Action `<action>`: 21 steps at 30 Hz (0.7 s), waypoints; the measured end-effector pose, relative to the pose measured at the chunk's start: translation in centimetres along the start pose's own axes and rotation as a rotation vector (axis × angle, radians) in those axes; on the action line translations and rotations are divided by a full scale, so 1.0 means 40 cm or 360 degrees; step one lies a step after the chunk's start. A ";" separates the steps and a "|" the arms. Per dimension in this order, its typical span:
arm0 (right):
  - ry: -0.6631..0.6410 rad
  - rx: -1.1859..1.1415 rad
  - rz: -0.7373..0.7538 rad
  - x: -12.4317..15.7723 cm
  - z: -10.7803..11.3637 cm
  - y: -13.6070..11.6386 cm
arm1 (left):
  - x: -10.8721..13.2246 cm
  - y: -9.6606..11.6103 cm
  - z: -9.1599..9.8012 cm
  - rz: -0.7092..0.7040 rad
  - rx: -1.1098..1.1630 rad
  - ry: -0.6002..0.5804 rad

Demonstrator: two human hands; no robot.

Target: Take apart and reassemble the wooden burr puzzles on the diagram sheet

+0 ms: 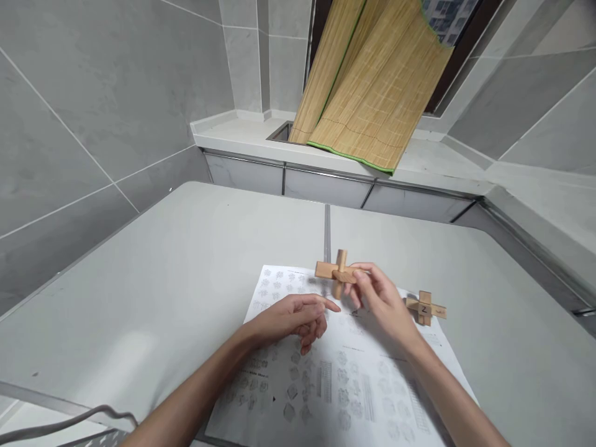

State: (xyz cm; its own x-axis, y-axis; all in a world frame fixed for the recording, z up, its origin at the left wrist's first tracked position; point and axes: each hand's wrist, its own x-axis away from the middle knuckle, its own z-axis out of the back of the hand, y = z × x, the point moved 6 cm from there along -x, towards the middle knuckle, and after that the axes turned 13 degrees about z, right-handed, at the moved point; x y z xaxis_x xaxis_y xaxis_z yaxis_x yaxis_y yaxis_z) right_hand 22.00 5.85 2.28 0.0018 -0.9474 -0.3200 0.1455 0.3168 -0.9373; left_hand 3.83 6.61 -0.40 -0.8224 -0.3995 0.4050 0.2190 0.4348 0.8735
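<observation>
My right hand pinches one arm of a wooden cross-shaped burr puzzle and holds it just above a printed instruction sheet. My left hand hovers beside it over the sheet, holding nothing, with the index finger stretched toward the puzzle and the other fingers loosely curled. A second, smaller wooden cross puzzle, marked with a letter, lies on the sheet's right edge, just right of my right hand.
The sheet lies on a pale grey table with a seam down its middle. Grey tiled walls stand on both sides. A bamboo mat hangs over a ledge behind the table. A wire rack shows at the bottom left.
</observation>
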 end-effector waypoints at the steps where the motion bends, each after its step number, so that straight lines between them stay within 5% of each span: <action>1: 0.0031 0.0228 0.0055 -0.002 0.033 -0.013 | 0.001 0.002 0.000 -0.0001 -0.0009 0.0003; 7: -0.0054 0.1459 0.0156 0.030 0.206 -0.056 | 0.002 0.009 0.000 -0.0015 0.0020 0.0041; 12: -0.0253 0.1783 0.0088 0.044 0.285 -0.034 | -0.001 0.004 0.004 -0.0048 0.0020 0.0072; 17: 0.0046 0.1814 0.0204 0.055 0.291 -0.069 | 0.001 0.002 0.010 -0.0050 0.0044 0.0096; 21: 0.0268 0.1500 0.0417 0.093 0.215 -0.121 | 0.005 0.000 0.020 -0.0066 0.0177 0.0074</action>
State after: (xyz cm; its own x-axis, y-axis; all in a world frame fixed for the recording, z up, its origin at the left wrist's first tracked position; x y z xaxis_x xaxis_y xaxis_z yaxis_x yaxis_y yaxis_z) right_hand 29.80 0.39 6.81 0.0161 -0.8106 -0.5853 0.8880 0.2807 -0.3643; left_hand 3.26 7.19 -0.54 -0.8036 -0.4550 0.3837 0.1236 0.5031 0.8554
